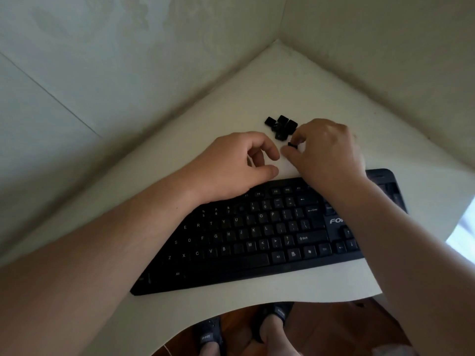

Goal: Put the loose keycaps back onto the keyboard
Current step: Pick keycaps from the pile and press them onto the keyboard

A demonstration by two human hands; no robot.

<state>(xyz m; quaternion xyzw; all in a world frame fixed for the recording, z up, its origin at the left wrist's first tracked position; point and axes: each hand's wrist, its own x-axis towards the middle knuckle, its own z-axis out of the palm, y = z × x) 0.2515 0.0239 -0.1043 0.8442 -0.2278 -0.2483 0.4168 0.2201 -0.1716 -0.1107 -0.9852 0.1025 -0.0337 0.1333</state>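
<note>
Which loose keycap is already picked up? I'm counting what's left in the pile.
The keycap pinched in the right hand; it sits apart from the pile of keycaps lying on the table.

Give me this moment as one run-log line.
right hand: pinches one keycap | left hand: curled, empty | loose keycaps: piled behind keyboard | reseating: not begun
</note>
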